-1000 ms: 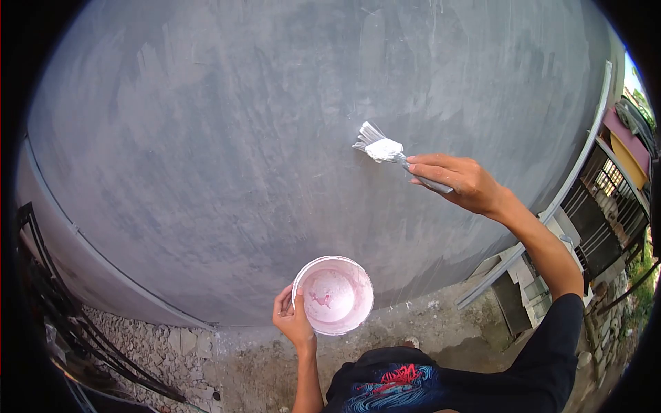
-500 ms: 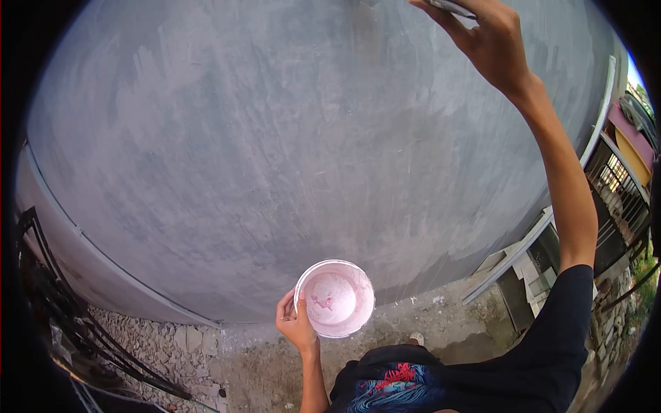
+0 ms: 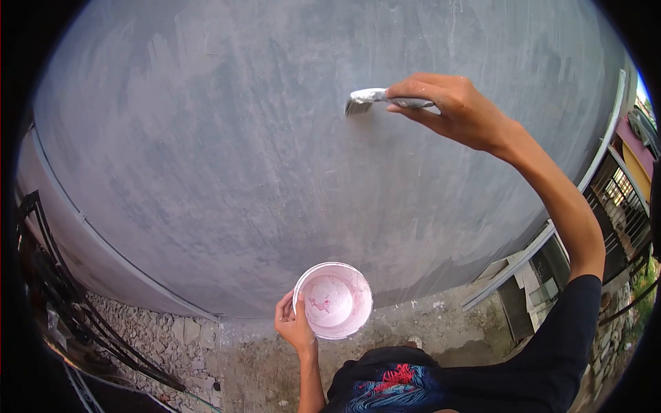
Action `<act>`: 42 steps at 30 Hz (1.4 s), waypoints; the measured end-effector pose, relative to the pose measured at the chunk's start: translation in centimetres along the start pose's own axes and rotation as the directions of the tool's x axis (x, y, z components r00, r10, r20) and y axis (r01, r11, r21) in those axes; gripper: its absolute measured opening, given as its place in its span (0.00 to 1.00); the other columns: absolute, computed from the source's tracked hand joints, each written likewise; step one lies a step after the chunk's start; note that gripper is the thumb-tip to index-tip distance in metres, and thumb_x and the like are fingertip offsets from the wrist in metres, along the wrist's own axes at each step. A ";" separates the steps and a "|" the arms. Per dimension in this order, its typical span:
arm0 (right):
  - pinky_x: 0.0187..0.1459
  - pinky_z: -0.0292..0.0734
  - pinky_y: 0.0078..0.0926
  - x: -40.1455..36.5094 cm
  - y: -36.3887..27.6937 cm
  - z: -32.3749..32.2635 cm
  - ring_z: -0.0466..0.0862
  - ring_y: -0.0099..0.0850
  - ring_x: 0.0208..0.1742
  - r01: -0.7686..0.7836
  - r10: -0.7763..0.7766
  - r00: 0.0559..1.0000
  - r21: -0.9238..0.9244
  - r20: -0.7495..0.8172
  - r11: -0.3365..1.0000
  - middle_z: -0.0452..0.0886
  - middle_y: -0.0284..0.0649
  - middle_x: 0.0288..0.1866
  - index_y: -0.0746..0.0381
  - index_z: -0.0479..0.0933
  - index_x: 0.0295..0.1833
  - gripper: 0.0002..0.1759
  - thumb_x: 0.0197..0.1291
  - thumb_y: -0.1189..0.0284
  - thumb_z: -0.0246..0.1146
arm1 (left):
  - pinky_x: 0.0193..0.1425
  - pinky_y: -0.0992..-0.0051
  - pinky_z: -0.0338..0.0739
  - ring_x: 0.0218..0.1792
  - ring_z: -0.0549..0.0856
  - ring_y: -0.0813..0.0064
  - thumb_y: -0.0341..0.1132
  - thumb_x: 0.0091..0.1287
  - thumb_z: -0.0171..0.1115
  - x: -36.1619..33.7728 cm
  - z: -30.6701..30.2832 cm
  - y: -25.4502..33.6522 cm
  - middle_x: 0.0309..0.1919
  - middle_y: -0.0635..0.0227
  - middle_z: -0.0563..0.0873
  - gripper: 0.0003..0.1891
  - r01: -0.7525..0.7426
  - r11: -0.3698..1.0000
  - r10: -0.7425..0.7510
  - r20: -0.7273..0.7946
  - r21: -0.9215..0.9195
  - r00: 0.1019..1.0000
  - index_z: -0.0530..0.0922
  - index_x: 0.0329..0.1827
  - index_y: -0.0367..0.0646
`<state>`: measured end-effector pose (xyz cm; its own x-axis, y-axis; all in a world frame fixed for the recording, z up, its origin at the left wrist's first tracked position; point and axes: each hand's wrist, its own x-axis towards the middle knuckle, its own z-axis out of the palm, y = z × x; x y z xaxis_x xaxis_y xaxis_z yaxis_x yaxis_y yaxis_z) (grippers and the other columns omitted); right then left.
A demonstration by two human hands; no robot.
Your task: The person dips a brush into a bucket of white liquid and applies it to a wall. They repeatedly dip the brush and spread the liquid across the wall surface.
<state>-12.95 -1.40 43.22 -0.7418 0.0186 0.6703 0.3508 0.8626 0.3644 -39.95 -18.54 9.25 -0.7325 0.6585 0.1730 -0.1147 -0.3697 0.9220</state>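
Note:
My right hand (image 3: 458,110) is closed round the handle of a paintbrush (image 3: 368,96), whose whitish ferrule and dark bristles point left and down at the grey wall (image 3: 227,165). Whether the bristles touch the wall is hard to tell. Low in the view, my left hand (image 3: 296,327) grips the left rim of a small round bucket (image 3: 333,301), thumb inside and fingers outside. The bucket is pinkish white inside, with a thin reddish patch at its bottom.
Concrete ground (image 3: 275,365) lies below the wall, with broken stones (image 3: 165,344) at the left. Black metal frames (image 3: 69,296) stand at the far left. A pale strip (image 3: 509,265), boards and a dark barred gate (image 3: 616,199) are on the right.
My right hand has come down and slightly left from the top edge, bringing the whole brush into view. My left hand and the bucket are almost where they were.

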 end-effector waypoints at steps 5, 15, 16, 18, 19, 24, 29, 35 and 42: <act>0.49 0.88 0.27 3.6 2.5 -3.8 0.88 0.36 0.48 0.173 -0.291 0.933 -0.445 -0.212 0.879 0.87 0.40 0.49 0.59 0.82 0.55 0.19 0.57 0.75 0.71 | 0.54 0.74 0.82 0.48 0.86 0.68 0.23 0.67 0.64 0.0 -0.2 -0.2 0.49 0.49 0.85 0.13 0.014 1.000 -0.013 -0.011 0.004 1.000 0.77 0.53 0.26; 0.37 0.87 0.31 -2.3 -4.2 4.6 0.87 0.38 0.39 0.062 -0.102 0.970 0.179 0.221 0.982 0.85 0.40 0.46 0.59 0.79 0.51 0.13 0.60 0.75 0.67 | 0.54 0.74 0.81 0.48 0.86 0.69 0.23 0.67 0.64 -0.1 -0.6 0.0 0.48 0.50 0.85 0.13 0.010 1.000 -0.009 -0.036 0.019 0.999 0.77 0.53 0.26; 0.36 0.86 0.34 -2.4 -4.6 4.8 0.87 0.40 0.38 0.053 -0.118 0.961 0.254 0.249 0.966 0.85 0.41 0.45 0.58 0.77 0.54 0.13 0.64 0.73 0.64 | 0.54 0.74 0.81 0.48 0.86 0.69 0.23 0.67 0.64 -0.1 -0.6 0.0 0.48 0.50 0.85 0.13 0.009 1.000 -0.008 -0.041 0.021 0.999 0.77 0.53 0.26; 0.38 0.87 0.31 -1.9 -4.5 4.5 0.87 0.38 0.39 -0.001 -0.065 0.965 0.250 0.255 0.968 0.85 0.40 0.45 0.60 0.78 0.51 0.12 0.62 0.74 0.66 | 0.54 0.74 0.81 0.48 0.86 0.69 0.23 0.67 0.64 -0.1 -0.6 0.1 0.48 0.50 0.85 0.13 -0.005 1.000 0.005 -0.025 -0.009 1.000 0.77 0.52 0.27; 0.39 0.88 0.29 -1.4 -4.1 4.1 0.88 0.35 0.40 -0.054 -0.012 0.964 0.241 0.264 0.969 0.86 0.39 0.46 0.61 0.80 0.47 0.10 0.60 0.75 0.69 | 0.54 0.74 0.81 0.48 0.86 0.69 0.23 0.67 0.64 -0.1 -0.6 0.2 0.48 0.50 0.85 0.13 -0.009 1.000 0.009 -0.026 -0.009 1.000 0.77 0.52 0.27; 0.41 0.88 0.29 3.3 0.6 0.0 0.88 0.38 0.40 0.167 -0.184 0.978 -0.154 -0.103 0.974 0.86 0.41 0.44 0.63 0.81 0.50 0.13 0.60 0.75 0.69 | 0.54 0.74 0.81 0.48 0.86 0.70 0.22 0.67 0.64 -0.2 -1.0 0.2 0.47 0.51 0.86 0.12 0.001 1.000 0.000 -0.046 0.021 0.999 0.77 0.52 0.27; 0.47 0.88 0.26 4.5 2.6 -1.6 0.88 0.36 0.47 0.234 -0.355 0.904 -0.420 -0.239 0.877 0.86 0.40 0.49 0.59 0.80 0.56 0.19 0.57 0.77 0.70 | 0.55 0.74 0.81 0.48 0.86 0.70 0.22 0.67 0.65 -0.4 -1.4 0.1 0.48 0.51 0.86 0.12 0.000 1.000 0.001 -0.056 0.017 0.998 0.78 0.52 0.27; 0.34 0.86 0.31 -0.6 -3.2 6.4 0.87 0.36 0.38 0.172 -0.182 0.978 0.094 0.107 0.981 0.84 0.40 0.46 0.59 0.77 0.49 0.12 0.58 0.79 0.64 | 0.57 0.74 0.80 0.49 0.86 0.70 0.22 0.67 0.65 -0.5 -1.6 0.4 0.49 0.50 0.86 0.12 0.010 1.000 -0.008 -0.059 0.029 0.998 0.78 0.52 0.28; 0.36 0.87 0.29 2.0 -2.7 4.9 0.88 0.38 0.38 0.191 -0.192 0.978 -0.015 -0.083 0.981 0.86 0.42 0.43 0.62 0.79 0.50 0.13 0.59 0.76 0.67 | 0.57 0.74 0.80 0.49 0.86 0.71 0.22 0.67 0.64 -0.8 -1.8 0.4 0.49 0.51 0.86 0.12 0.003 1.000 -0.002 -0.065 0.026 0.998 0.78 0.52 0.28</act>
<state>-18.17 -1.24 40.42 -0.7455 -0.1890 0.6391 0.2113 0.8424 0.4957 -40.63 -20.40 8.88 -0.7741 0.6153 0.1487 -0.0998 -0.3506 0.9312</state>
